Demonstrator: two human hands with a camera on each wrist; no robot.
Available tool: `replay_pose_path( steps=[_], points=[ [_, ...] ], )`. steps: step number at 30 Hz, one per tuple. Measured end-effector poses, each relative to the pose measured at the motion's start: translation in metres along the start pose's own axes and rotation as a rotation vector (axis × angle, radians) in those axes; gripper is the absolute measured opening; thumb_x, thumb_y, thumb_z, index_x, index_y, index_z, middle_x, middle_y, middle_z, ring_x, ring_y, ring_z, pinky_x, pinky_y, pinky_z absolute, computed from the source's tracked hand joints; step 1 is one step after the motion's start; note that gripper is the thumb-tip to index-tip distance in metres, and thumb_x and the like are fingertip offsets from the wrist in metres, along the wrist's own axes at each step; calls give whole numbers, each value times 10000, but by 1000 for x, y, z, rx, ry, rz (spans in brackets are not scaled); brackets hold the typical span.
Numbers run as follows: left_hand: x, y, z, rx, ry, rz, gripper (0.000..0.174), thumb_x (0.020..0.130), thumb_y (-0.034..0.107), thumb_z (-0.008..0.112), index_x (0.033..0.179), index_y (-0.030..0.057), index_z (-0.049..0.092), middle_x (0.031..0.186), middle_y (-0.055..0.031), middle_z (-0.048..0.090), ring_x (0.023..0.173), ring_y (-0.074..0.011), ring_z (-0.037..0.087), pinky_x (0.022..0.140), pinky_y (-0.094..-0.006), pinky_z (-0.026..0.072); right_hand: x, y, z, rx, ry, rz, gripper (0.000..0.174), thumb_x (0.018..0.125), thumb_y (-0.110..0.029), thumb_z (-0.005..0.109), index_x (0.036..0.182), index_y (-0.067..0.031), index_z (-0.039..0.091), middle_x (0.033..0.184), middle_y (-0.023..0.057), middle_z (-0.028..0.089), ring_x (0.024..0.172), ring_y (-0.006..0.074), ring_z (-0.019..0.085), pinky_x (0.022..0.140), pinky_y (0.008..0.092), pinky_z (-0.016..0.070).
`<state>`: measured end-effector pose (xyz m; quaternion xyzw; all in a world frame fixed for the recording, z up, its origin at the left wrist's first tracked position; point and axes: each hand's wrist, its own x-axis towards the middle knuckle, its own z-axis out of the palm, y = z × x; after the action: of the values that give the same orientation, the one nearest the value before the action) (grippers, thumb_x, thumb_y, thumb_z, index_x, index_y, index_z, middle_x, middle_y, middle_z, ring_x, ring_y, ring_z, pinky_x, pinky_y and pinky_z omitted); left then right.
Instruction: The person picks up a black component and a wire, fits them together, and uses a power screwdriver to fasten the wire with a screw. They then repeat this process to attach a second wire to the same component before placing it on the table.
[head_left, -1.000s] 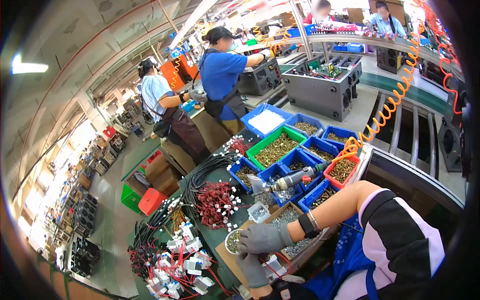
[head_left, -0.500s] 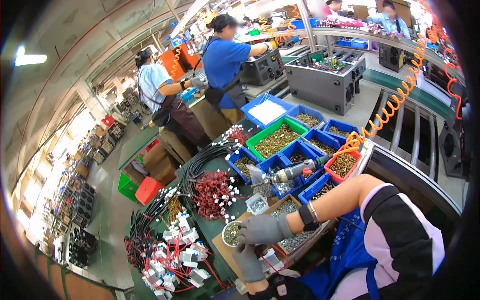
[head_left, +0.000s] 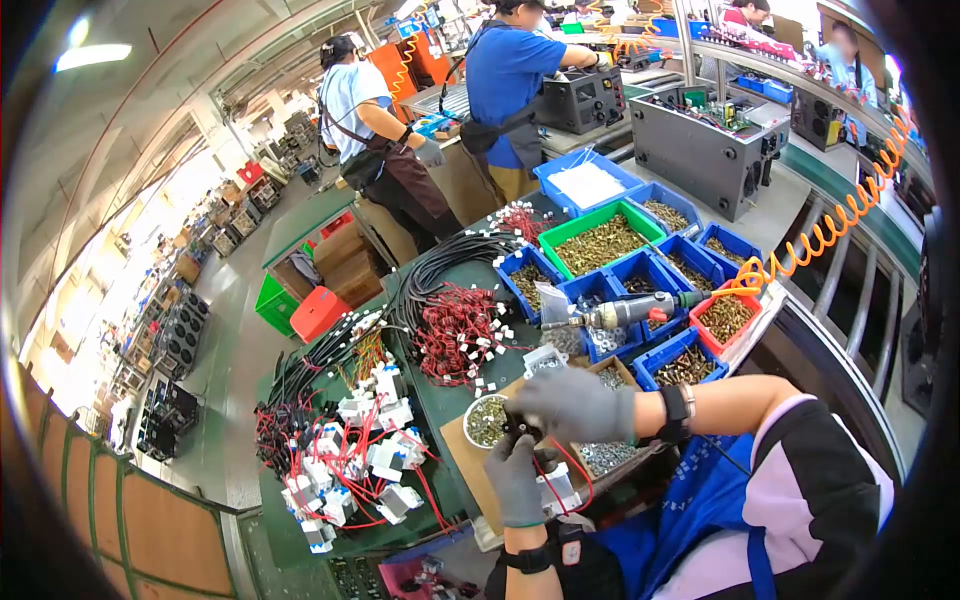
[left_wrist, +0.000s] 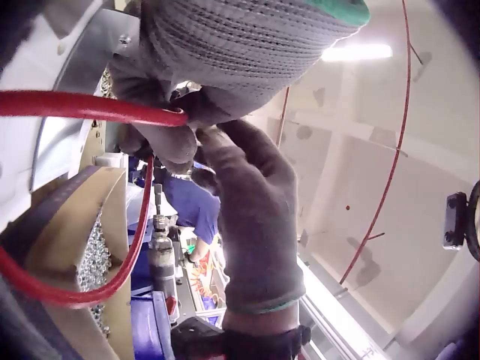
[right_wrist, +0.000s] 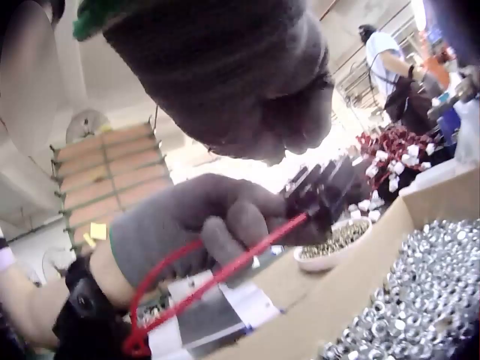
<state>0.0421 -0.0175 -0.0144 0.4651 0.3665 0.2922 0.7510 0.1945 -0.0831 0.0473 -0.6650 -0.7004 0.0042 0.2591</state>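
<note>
My gloved left hand (head_left: 515, 487) grips a small black slotted part (right_wrist: 319, 199) with red wire (right_wrist: 225, 271) running from it. The wire loops down to a white and grey box (head_left: 560, 490) near the bench's front edge. Over the part, my gloved right hand (head_left: 580, 405) bends its fingertips down to it; I cannot tell whether they pinch anything. A white round dish of small brass-coloured hardware (head_left: 487, 421) stands just beyond the hands. Beside the right hand is a cardboard box of silvery nuts (right_wrist: 409, 300).
Blue bins (head_left: 680, 362), a green bin (head_left: 605, 211) and a red bin (head_left: 722, 322) of hardware stand behind. A power screwdriver (head_left: 620, 312) lies across them, on an orange coiled hose (head_left: 820, 238). Wired white parts (head_left: 385, 455) and red-black wire bundles (head_left: 455, 330) cover the left. Two people stand beyond.
The head view has turned, so the bench appears further right. My right hand has lifted slightly off the left, and the black part now shows between them. The left hand keeps its hold.
</note>
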Motion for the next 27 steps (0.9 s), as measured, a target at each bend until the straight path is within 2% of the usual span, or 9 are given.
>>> replay_pose_path(
  steps=[5,7,8,11,14,17,19,23,27],
  points=[
    [-7,6,2,38,-7,1,212,935,106,564,1060,-49,633,786,-115,676,575,-158,655,510,-253,529,-46,46,-36,1070,494,671,288,945,-194,637,1130,23,596,1094,141,673,939,229,664,814,327,553],
    [-8,8,2,64,-7,-5,217,932,112,567,1062,-47,637,768,-113,675,570,-155,652,509,-249,527,-73,87,-41,1660,573,714,292,961,-187,602,1141,43,596,1088,143,669,981,237,661,867,363,564],
    [-9,10,3,80,0,-2,219,930,111,569,1062,-48,640,758,-111,674,565,-153,649,507,-247,525,-92,104,-35,1823,605,669,361,969,-201,595,1211,61,537,1178,209,614,1011,295,650,910,371,566],
    [-9,11,4,105,21,7,225,923,113,572,1056,-51,650,740,-111,672,551,-151,641,499,-246,520,-98,76,-64,1844,758,998,728,955,-282,624,1401,148,240,1350,361,414,1232,455,520,1025,434,504],
    [-7,9,5,134,22,-2,228,914,111,572,1046,-53,660,751,-112,677,544,-153,637,491,-249,518,-116,155,-23,2587,553,900,725,943,-275,646,1381,144,249,1336,359,416,1282,450,479,1081,433,455],
    [-6,6,3,140,19,18,226,903,102,573,1035,-58,662,804,-123,689,548,-163,642,482,-257,524,-101,149,-12,2264,774,863,475,971,-269,623,1291,3,401,1362,300,422,1249,422,495,1060,496,468],
    [-5,4,2,119,2,53,228,902,103,577,1037,-61,660,824,-130,693,547,-167,642,480,-257,527,-100,146,-11,2195,801,922,430,977,-265,617,1276,-35,411,1344,287,445,1207,448,533,993,586,511],
    [-7,7,6,138,45,39,231,887,109,593,1028,-62,657,823,-131,692,548,-168,643,473,-257,518,-103,143,-19,2272,874,1045,410,991,-292,597,1249,-32,412,1241,310,514,1141,484,576,918,622,548],
    [-3,4,3,121,47,28,228,857,120,621,994,-57,663,792,-121,687,546,-158,637,460,-252,492,-103,148,-25,2080,941,1166,395,986,-323,606,1183,-18,448,1143,311,565,1035,458,641,780,489,639]
  ],
)
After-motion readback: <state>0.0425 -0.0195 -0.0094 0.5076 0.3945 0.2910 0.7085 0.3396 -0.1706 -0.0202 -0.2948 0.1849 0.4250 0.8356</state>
